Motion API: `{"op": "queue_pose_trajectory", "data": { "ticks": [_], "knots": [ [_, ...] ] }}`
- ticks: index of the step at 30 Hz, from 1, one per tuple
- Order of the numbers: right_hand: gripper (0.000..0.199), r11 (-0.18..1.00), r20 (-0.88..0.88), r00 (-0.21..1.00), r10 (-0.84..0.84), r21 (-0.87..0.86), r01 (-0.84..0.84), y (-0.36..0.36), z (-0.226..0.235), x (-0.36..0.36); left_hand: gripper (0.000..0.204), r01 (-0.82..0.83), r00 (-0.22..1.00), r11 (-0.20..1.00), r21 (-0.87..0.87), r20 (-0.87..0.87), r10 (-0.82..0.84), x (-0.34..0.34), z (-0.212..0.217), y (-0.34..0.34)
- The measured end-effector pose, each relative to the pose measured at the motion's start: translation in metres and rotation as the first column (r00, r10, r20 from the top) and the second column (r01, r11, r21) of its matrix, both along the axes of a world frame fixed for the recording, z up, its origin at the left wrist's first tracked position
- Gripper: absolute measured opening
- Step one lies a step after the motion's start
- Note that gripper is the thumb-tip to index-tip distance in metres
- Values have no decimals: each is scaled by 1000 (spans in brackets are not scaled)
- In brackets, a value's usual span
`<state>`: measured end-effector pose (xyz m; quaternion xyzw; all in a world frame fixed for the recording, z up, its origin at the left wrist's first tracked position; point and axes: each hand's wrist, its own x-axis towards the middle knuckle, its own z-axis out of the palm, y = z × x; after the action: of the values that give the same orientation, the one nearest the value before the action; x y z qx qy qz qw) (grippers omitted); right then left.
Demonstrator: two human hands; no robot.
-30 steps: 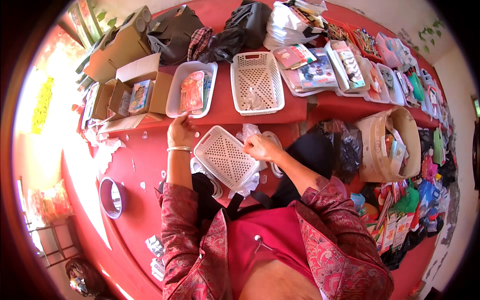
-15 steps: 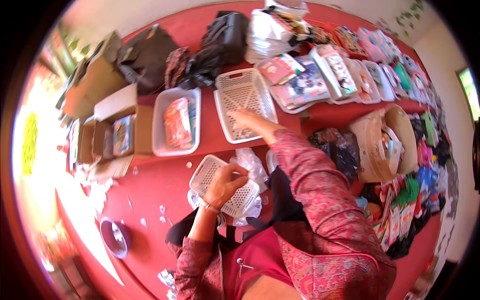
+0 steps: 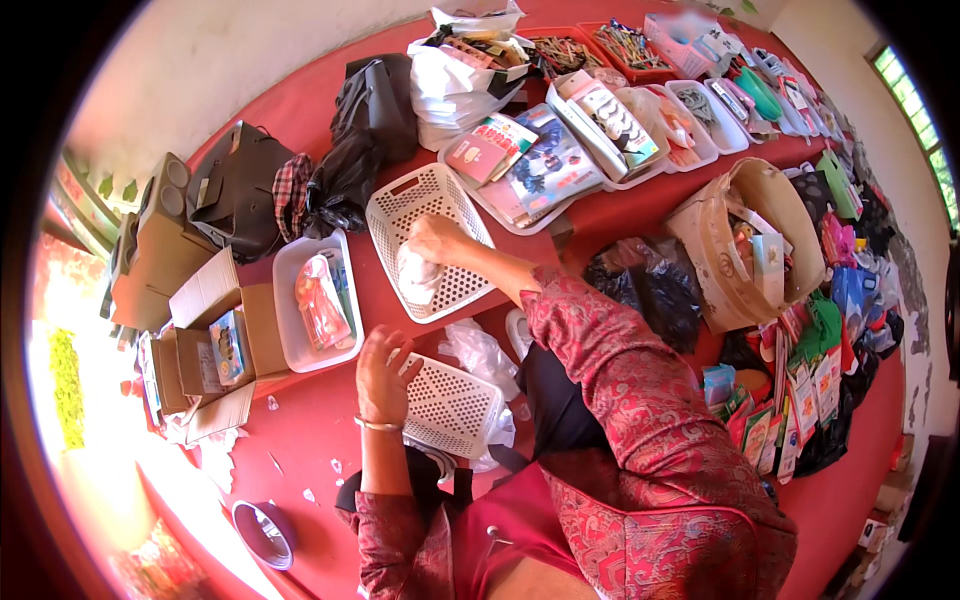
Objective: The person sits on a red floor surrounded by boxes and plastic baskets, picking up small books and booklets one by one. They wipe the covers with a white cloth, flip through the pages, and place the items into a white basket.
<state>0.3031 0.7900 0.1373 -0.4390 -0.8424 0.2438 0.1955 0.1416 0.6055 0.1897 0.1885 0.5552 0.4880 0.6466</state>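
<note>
My right hand (image 3: 440, 240) reaches into a white perforated plastic basket (image 3: 470, 222) on the red ledge. Its fingers are closed on a crumpled white cloth (image 3: 418, 278), pressed against the inside of the basket. Nearer me lies a smaller white perforated basket (image 3: 450, 408), resting by my lap. Beside its left end is my left hand (image 3: 384, 385), raised with fingers apart and nothing in it. A crumpled clear plastic bag (image 3: 478, 350) sits between the two baskets.
To the left are a white tub (image 3: 282, 262) of packaged goods, an opened cardboard box (image 3: 265, 325) and a purple bowl (image 3: 263, 537). At right stand a tray of booklets (image 3: 548, 165), a black plastic bag (image 3: 645, 290) and a large woven bin (image 3: 700, 245).
My left hand has lifted off the small basket and opened. My right hand now shows a white cloth in its grip inside the larger basket. The view has shifted.
</note>
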Motion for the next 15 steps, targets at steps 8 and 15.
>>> {"op": "queue_pose_trajectory", "data": {
  "ticks": [8,15],
  "knots": [
    [17,923,124,915,385,-36,-384,-117,64,-45,28,-86,864,990,111,503,19,-20,-59,34],
    [25,911,-23,939,344,-231,-340,-96,68,15,25,-79,988,983,167,-117,99,18,-25,24]
  ]
}}
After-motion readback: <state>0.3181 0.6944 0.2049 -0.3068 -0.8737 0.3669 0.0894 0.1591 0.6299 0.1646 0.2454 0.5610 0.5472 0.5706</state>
